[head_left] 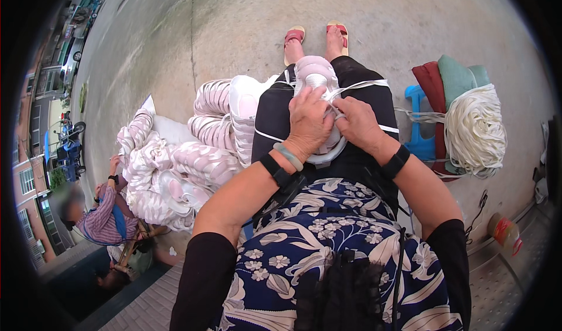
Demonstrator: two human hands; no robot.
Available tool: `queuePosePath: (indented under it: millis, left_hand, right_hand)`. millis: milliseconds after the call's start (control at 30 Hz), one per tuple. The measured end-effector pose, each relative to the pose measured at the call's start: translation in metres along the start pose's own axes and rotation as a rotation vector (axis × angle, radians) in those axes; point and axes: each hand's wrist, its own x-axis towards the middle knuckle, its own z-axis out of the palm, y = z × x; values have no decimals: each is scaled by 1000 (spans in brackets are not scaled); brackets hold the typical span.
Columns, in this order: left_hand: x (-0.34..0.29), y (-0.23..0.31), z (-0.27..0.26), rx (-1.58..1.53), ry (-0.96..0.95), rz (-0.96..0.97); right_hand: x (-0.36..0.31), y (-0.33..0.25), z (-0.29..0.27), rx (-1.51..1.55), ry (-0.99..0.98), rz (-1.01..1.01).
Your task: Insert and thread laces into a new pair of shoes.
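A pink and white sneaker upper (316, 67) lies across my lap, its toe end pointing away from me. My left hand (310, 119) grips its left side, the curled fingers over the lacing area. On the right side, my right hand (357, 123) pinches a white shoelace (364, 85) close to the eyelets. One lace length stretches out to the right over my thigh. Between the two hands, the exact lacing is partly hidden by my fingers.
Stacks of pink and white shoe uppers (212, 131) are piled at my left. A big bundle of white laces (477, 129) rests on a blue stool (417, 120) at my right, beside red and green cloth (459, 82). Further left sits another person (108, 211). A plastic bottle (504, 232) is at lower right.
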Motion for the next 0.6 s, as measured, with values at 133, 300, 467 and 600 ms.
queuePosePath:
  millis: [133, 300, 467, 600]
  left_hand:
    - [1, 6, 4, 95, 24, 4]
    - [16, 8, -4, 63, -3, 30]
    - [6, -9, -51, -36, -124, 177]
    - [-57, -75, -109, 323, -16, 105]
  right_hand:
    - [-3, 4, 2, 62, 17, 40]
    - [-14, 5, 4, 105, 106, 89]
    - [-17, 7, 0, 64, 88, 145]
    - [-20, 7, 0, 53, 84, 133]
